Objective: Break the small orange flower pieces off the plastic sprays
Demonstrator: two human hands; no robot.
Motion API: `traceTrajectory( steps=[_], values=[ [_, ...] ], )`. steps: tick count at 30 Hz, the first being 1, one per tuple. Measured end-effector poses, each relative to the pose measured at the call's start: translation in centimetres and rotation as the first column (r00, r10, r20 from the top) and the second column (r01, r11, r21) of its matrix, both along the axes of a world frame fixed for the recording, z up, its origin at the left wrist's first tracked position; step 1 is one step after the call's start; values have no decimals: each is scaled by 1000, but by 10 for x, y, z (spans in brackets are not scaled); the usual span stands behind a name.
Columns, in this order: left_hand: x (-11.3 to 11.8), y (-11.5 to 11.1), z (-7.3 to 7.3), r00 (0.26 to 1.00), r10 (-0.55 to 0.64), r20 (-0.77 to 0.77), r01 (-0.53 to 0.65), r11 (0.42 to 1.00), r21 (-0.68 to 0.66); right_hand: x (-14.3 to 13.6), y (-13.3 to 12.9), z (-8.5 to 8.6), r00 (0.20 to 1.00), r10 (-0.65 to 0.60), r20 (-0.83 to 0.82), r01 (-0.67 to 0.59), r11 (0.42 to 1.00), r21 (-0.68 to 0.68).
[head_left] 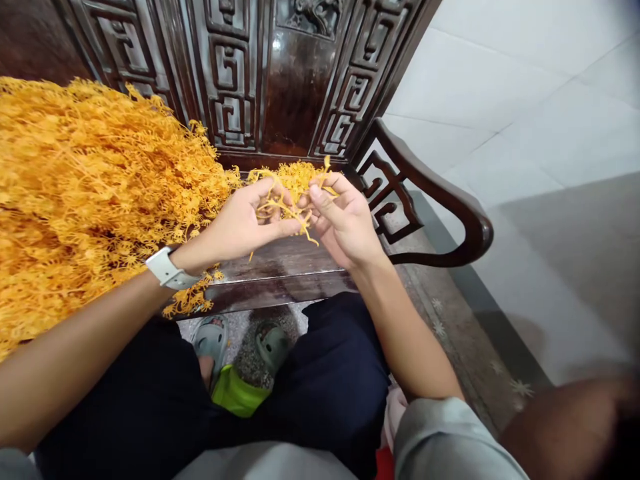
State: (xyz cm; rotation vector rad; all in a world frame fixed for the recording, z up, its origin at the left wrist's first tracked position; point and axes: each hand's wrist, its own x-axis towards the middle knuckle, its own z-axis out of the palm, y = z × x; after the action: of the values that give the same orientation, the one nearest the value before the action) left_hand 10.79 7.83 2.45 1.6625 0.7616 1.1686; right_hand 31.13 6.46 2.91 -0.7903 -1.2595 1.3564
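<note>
A yellow sprig (306, 225) is held between the two hands, its thin stems spread across the gap. It is grasped loosely by the left hand (240, 223), whose fingers are curled and whose thumb is pointed toward the right hand (345, 223). By the right hand it is pinched between thumb and forefinger, with the palm turned inward and the other fingers bent. Both forearms are angled inward, and a pale strap (167, 268) is worn on the left wrist. Just beyond the hands, a small pile (297, 172) is seen; to their left, a large heap (100, 180) is spread. Beneath them lies the bench seat (285, 259); to their right, the armrest (473, 233) is set.
</note>
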Motion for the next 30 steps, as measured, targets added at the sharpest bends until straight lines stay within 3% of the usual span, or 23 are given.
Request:
traceTrajectory(
  steps=[4,8,11,13,16,19,24,30],
  values=[
    [1,-1,0,995,94,-34,-92,993,73,-3,-11,8,998,18,62,-24,995,100],
    [-3,2,7,992,112,-55,-105,987,124,1,-10,7,997,-20,80,6,985,171],
    [-8,3,7,992,118,-39,-114,990,82,6,-2,-1,983,-123,139,88,967,238],
    [-10,4,5,994,110,25,-110,994,4,7,4,-6,973,-113,199,56,961,271],
    [-12,4,2,990,71,122,-60,994,-90,5,8,-12,957,41,287,-120,957,264],
    [-11,2,3,987,43,157,-29,996,-90,1,9,-15,936,162,312,-236,948,215],
    [-7,-4,11,989,81,120,-70,993,-95,-5,8,-17,952,219,213,-239,969,69],
    [-3,-10,7,982,101,163,-68,978,-196,-12,8,-16,973,124,192,-158,972,174]
  ],
)
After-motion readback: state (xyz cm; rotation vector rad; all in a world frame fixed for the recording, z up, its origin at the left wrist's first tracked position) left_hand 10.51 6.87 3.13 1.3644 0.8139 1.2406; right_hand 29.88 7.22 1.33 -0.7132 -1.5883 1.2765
